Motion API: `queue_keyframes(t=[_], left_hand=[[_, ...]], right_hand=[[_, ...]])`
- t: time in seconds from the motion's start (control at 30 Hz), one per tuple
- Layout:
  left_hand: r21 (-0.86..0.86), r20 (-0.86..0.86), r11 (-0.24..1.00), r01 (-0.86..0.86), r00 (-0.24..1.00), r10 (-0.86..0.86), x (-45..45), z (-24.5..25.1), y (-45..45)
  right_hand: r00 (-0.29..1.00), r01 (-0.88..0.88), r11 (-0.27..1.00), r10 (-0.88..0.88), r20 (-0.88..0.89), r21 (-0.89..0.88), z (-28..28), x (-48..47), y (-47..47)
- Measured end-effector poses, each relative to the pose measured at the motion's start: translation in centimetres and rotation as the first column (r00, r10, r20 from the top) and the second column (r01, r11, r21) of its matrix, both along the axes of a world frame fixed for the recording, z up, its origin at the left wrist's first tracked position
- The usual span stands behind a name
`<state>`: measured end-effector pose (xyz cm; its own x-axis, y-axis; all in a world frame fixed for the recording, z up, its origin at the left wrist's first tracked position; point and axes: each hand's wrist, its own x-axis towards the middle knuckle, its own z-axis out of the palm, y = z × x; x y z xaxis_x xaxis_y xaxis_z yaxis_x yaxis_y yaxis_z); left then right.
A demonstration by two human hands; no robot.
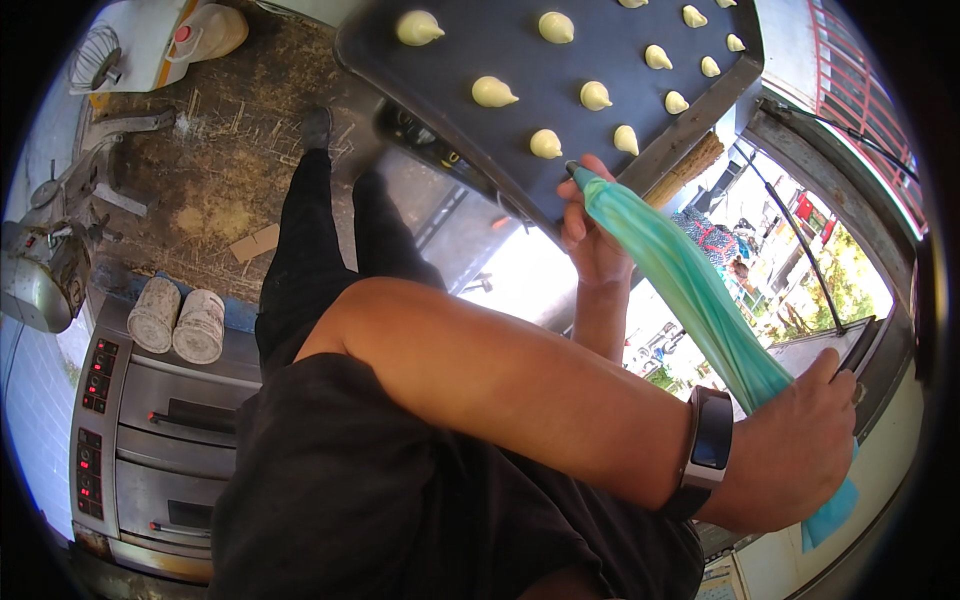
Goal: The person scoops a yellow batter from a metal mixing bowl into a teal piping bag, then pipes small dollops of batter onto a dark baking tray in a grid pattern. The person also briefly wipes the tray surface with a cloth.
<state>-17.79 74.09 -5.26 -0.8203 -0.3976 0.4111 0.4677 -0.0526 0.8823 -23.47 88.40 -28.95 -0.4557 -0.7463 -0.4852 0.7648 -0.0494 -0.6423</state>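
My left hand, with a dark-banded watch on the wrist, grips the gathered upper end of a green piping bag at the lower right. The bag slants up and left to its dark nozzle. Around the bag just behind the nozzle are the fingers of my right hand, palm partly visible. Under the nozzle lies a dark baking tray bearing several pale yellow piped mounds, each with a small peak. The nearest mound is just up and left of the nozzle; another mound sits right of it.
Two whitish cylindrical containers stand on a steel deck oven at the lower left. A stand mixer, a plastic jug and a wire whisk are at the left. A flat cardboard piece lies on the stained floor. A window opening is at the right.
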Motion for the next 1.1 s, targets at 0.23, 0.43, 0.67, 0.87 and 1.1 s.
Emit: queue_keyframes(t=[0.23, 0.43, 0.67, 0.87, 1.1], left_hand=[[0.022, 0.075, 1.0, -0.005, 0.997, 0.003, -1.2, -1.5, 0.8], [0.056, 0.093, 0.998, 0.017, 0.995, -0.023, -1.8, -2.3, 1.1], [0.104, 0.123, 0.991, -0.086, 0.99, 0.073, -2.4, -2.6, 1.4], [0.113, 0.119, 0.991, -0.076, 0.991, 0.062, -2.4, -3.0, 1.4], [0.115, 0.128, 0.991, -0.073, 0.99, 0.058, -2.6, -3.5, 1.5]], right_hand=[[0.985, 0.02, 0.987, 0.008, -0.172, 0.162, -0.5, 0.0, -0.3], [0.983, 0.082, 0.977, -0.047, -0.179, 0.196, -1.1, 0.2, -0.4], [0.975, 0.127, 0.959, -0.074, -0.209, 0.252, -1.6, 0.1, -0.5], [0.97, 0.142, 0.958, -0.086, -0.226, 0.249, -1.8, 0.4, -0.9], [0.955, 0.191, 0.922, -0.095, -0.282, 0.337, -1.4, 0.9, -1.9]])
